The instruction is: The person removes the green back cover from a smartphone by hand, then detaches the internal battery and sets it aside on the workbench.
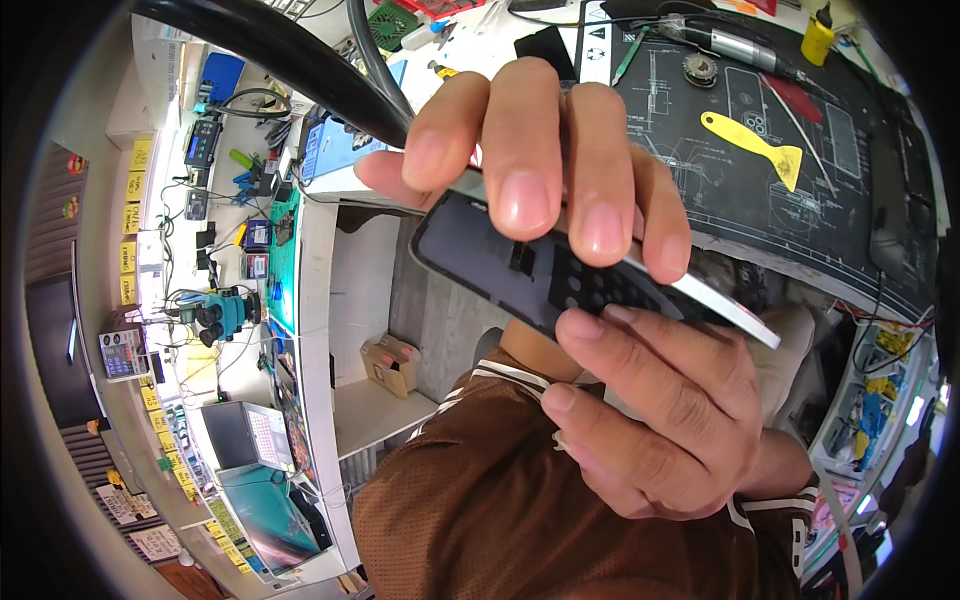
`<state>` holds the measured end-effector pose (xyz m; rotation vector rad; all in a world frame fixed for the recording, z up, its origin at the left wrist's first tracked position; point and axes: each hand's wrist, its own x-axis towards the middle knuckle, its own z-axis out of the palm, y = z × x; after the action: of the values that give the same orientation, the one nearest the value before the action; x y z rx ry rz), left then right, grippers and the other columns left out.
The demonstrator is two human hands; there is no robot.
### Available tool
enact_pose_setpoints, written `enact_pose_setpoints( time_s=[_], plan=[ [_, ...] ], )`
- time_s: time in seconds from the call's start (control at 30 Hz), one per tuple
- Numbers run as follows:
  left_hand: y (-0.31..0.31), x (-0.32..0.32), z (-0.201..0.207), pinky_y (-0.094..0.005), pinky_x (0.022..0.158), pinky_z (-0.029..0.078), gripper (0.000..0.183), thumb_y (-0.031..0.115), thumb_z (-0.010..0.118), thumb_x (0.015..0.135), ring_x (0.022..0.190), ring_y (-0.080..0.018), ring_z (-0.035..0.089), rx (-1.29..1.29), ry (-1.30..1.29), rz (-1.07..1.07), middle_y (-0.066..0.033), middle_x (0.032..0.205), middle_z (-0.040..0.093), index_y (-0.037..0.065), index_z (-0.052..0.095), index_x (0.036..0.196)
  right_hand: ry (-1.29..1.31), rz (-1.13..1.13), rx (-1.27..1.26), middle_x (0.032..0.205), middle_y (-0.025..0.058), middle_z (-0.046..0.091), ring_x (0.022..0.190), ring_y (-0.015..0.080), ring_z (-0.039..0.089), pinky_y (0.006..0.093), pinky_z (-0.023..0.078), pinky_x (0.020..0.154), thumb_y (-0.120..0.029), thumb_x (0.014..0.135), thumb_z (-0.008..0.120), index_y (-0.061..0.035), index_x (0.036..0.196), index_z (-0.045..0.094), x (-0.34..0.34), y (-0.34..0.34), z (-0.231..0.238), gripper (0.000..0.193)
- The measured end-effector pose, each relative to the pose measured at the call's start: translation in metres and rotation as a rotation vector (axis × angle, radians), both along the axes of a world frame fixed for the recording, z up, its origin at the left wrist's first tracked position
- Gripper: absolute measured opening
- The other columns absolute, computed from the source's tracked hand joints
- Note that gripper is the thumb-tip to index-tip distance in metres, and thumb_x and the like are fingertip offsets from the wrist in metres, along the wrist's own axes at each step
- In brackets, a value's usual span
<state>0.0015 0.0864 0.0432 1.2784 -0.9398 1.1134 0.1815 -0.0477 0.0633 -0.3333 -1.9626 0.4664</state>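
Note:
A phone-shaped dark panel (475, 245) with a black rounded rim is held tilted in front of my lap. A dotted black patch and a small black tab lie on its face, and a bright silver edge (735, 310) runs along its upper right side. My left hand (550, 165) reaches over it from above, with several fingertips curled onto its upper edge. From the lower right, my right hand (660, 410) grips the lower edge with its fingertips. Both palms and the far side of the piece are hidden.
Beyond my hands a black work mat (720, 190) carries a yellow scraper (755, 150), a small round metal part (700, 68) and a cylindrical tool (745, 45). A thick black tube (290, 70) crosses the upper left. A microscope (215, 315) and laptop (245, 435) stand at left.

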Motion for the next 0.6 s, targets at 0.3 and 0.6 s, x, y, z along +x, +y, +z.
enact_pose_setpoints(
  time_s=[0.3,0.6],
  plan=[
    [0.001,0.012,-0.004,-0.0662,0.094,0.058,0.081,0.071,0.042,0.104,0.118,-0.0457,0.061,-0.042,-0.114,0.115,-0.0257,0.131,0.056,0.004,0.05,0.149,-0.005,0.038,-0.06,0.131,0.033,0.067,0.111,0.0428,0.068,0.0487,0.055,0.098,-0.015,0.086,0.069,-0.0009,0.109,0.074,0.01,0.008,0.007,0.027],
    [-0.013,0.025,0.0,-0.0662,0.094,0.059,0.099,0.085,0.042,0.095,0.116,-0.0465,0.065,-0.174,-0.148,0.126,-0.0284,0.127,0.058,0.0,0.052,0.145,-0.024,0.007,-0.08,0.134,0.0336,0.066,0.112,0.0437,0.068,0.0491,0.054,0.099,-0.011,0.084,0.069,-0.0011,0.114,0.072,0.017,0.006,0.005,0.032]
  ],
)
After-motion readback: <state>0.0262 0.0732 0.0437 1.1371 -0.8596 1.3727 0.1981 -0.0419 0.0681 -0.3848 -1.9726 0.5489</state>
